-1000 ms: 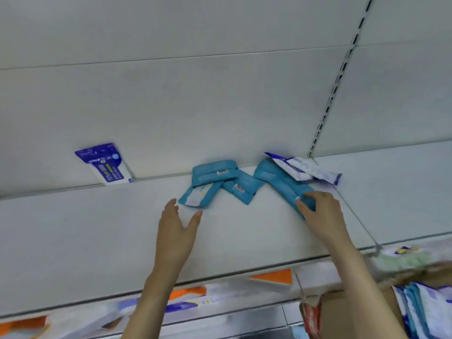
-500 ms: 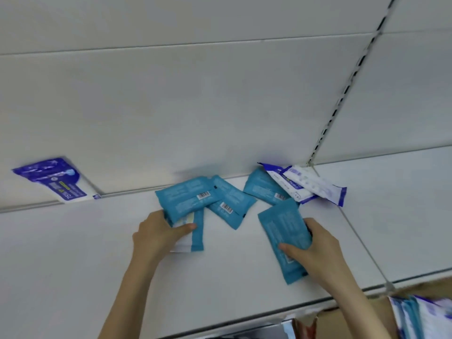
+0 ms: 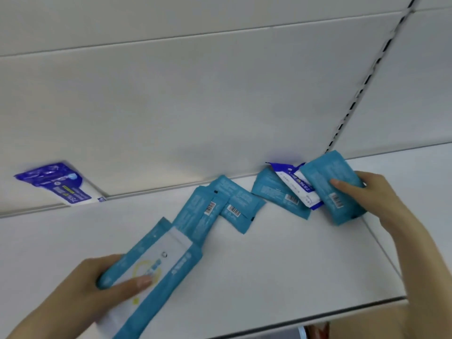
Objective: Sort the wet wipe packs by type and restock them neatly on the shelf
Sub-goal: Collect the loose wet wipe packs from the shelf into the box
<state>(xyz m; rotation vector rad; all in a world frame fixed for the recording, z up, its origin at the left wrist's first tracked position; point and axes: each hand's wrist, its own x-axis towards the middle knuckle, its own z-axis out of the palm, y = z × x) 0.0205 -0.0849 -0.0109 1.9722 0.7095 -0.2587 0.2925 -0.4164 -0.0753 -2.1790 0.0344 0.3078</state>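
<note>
Hands both gripping: left hand (image 3: 97,286) holds face-up teal pack (image 3: 156,263), right hand (image 3: 375,200) holds barcode-up teal pack (image 3: 327,184) over purple-white pack (image 3: 292,185), likely grouping teal ones.

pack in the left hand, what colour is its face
The pack is teal with a white panel and a yellow ring, seen in the head view.

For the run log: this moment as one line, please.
left hand: grips label-up teal pack | right hand: grips barcode-up teal pack | shelf: loose packs unsorted
</note>
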